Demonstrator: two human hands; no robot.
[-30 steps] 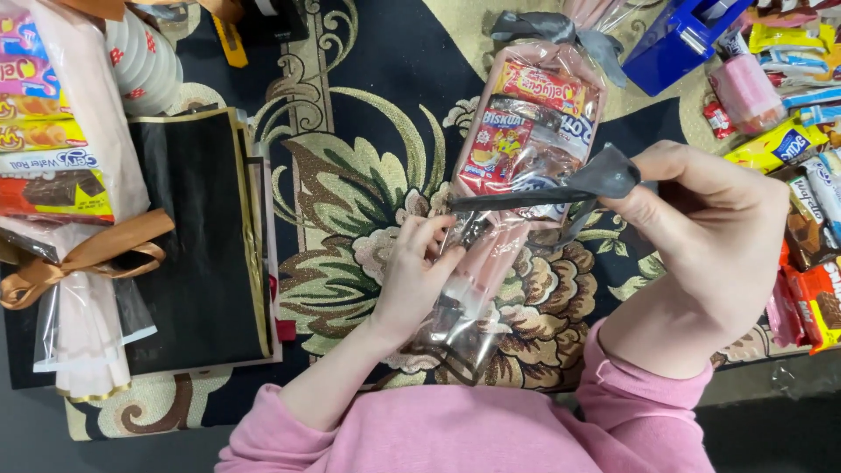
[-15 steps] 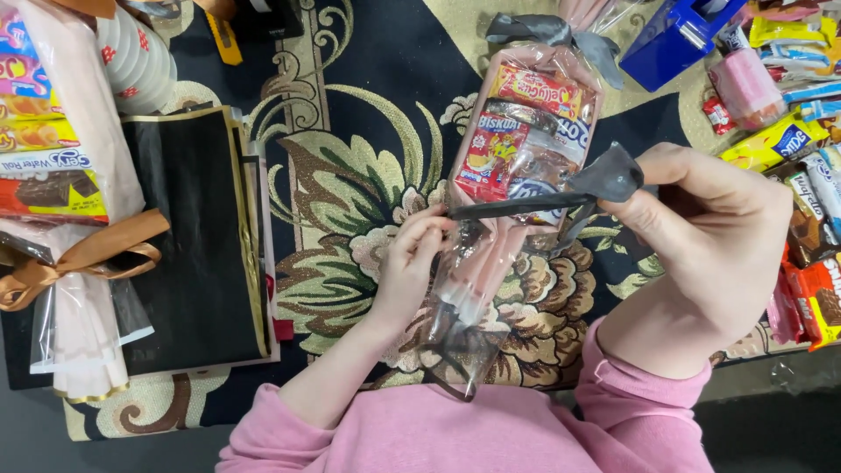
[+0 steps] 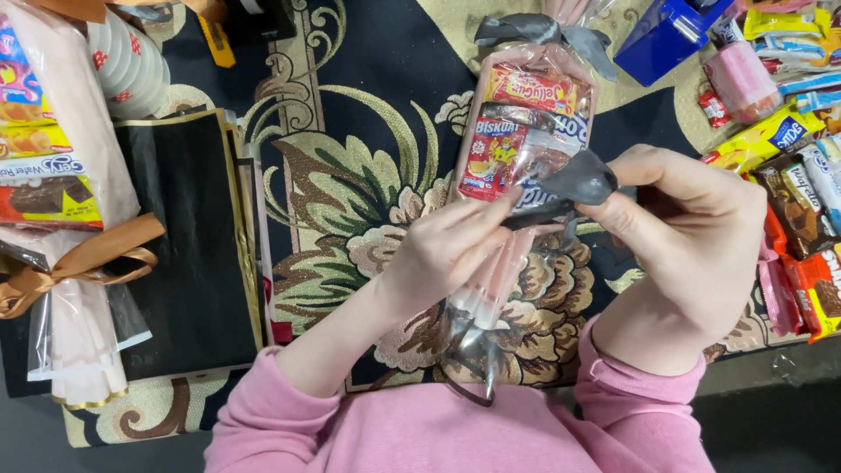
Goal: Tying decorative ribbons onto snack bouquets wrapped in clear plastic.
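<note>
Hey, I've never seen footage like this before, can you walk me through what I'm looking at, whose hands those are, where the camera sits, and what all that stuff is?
There is one view, from a camera worn on a person's head, looking straight down at their own two bare hands and pink sleeves.

The left hand and right hand together hold a strip of dark grey ribbon between the fingertips, just above a cone-shaped clear wrap of snack packets. A grey bow already sits at the wrap's top.

Everything lies on a dark floral carpet. At the left are black wrapping sheets and another snack bundle with a bronze ribbon. At the right lies a pile of loose snack packets, and a blue box sits near the top edge.
</note>
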